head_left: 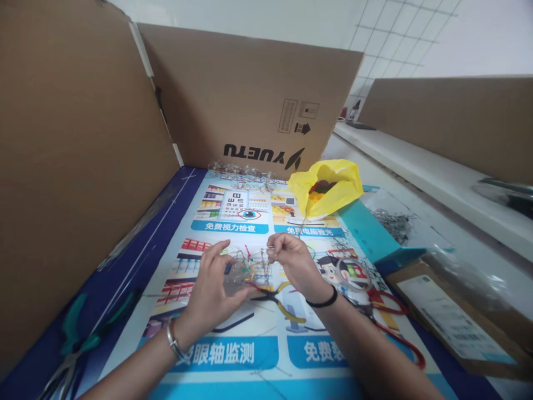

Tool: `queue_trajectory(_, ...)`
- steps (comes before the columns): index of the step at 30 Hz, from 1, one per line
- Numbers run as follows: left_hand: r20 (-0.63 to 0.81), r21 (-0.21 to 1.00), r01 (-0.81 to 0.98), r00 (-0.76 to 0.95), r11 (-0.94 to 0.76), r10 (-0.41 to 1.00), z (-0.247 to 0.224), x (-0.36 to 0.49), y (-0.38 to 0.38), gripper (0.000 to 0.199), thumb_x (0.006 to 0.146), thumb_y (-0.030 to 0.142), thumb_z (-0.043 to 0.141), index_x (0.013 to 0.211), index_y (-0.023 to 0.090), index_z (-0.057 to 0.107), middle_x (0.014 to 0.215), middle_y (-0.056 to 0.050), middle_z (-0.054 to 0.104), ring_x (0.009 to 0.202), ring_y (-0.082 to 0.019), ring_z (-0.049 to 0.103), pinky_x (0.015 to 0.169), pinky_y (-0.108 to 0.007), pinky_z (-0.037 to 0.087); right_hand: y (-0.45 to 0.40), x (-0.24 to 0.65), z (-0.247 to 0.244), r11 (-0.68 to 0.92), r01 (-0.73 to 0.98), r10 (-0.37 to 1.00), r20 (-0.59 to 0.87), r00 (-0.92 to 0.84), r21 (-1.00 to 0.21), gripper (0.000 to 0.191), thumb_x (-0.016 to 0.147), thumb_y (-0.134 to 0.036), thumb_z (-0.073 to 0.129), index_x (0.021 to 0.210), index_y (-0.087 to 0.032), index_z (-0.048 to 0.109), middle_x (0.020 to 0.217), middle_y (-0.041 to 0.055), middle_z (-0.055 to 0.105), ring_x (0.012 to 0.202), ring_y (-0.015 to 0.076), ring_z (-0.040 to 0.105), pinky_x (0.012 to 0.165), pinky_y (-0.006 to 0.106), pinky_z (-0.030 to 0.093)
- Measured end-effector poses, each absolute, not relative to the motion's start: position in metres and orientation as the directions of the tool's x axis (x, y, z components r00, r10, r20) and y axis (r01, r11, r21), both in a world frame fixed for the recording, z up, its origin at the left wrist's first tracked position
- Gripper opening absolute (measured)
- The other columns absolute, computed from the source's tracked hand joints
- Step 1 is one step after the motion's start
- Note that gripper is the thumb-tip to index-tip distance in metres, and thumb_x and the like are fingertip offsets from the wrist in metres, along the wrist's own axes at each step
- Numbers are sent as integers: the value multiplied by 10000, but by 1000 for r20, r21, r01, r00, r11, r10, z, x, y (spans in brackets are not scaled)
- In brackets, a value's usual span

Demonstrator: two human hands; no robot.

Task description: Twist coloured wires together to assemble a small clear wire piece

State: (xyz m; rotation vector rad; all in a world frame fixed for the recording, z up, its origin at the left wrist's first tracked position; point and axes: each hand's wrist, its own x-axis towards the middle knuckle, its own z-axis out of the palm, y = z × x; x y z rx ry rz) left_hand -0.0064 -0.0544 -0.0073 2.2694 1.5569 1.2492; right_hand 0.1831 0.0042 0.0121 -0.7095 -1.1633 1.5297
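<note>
My right hand (295,261) is closed in a pinch above the middle of the poster-covered table. A thin wire (270,248) shows at its fingertips. To its left, my left hand (214,286) has its thumb and fingers spread apart, beside a tangle of fine coloured wires (252,266). The tangle has red, green and yellow bits, and a clear, shiny patch lies partly behind the left fingers. Just below the tangle lie pliers with yellow handles (291,314), their red part close to my left thumb.
Green-handled pliers (79,339) lie at left. Red-handled scissors (391,322) and a clear tape roll (353,275) are at right, near a labelled parcel (458,316). Behind stand a yellow bag (328,186), a wire pile (245,176) and cardboard walls (241,94). A blue box (370,228) sits right.
</note>
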Motion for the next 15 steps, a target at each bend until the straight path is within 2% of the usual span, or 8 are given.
queue_trajectory(3, 586, 485, 750, 103, -449, 804, -10, -2, -55, 350, 702, 285, 666, 946, 171, 443, 1233, -157, 422, 1164, -310, 413, 962, -493, 371, 2, 181, 11, 3, -377, 947, 123, -296, -926, 188, 639, -81, 665, 586, -170, 509, 750, -17, 525, 587, 81, 476, 537, 218, 389)
queue_trajectory(8, 580, 525, 704, 116, -479, 806, -9, -6, -54, 221, 782, 213, 584, 979, 173, 494, 1166, -121, 492, 1127, -263, 454, 959, -447, 380, 4, 181, 10, 1, -371, 946, 121, -301, -928, 191, 639, -90, 672, 583, -170, 508, 749, -15, 519, 580, 81, 472, 530, 219, 391)
queue_trajectory(12, 545, 667, 565, 74, -486, 835, -9, -10, -54, 105, 838, 181, 507, 932, 190, 552, 1057, -79, 563, 1029, -212, 523, 895, -384, 429, 7, 183, 11, -15, -383, 946, 111, -306, -924, 211, 625, -109, 689, 571, -171, 495, 742, -17, 518, 575, 79, 466, 528, 218, 393)
queue_trajectory(15, 416, 844, 383, -24, -376, 909, -10, -10, -53, 91, 853, 215, 498, 923, 202, 555, 1053, -63, 559, 988, -188, 546, 847, -343, 456, 8, 186, 12, -38, -405, 943, 101, -318, -913, 213, 614, -107, 687, 569, -175, 490, 748, -13, 524, 582, 85, 467, 534, 222, 399)
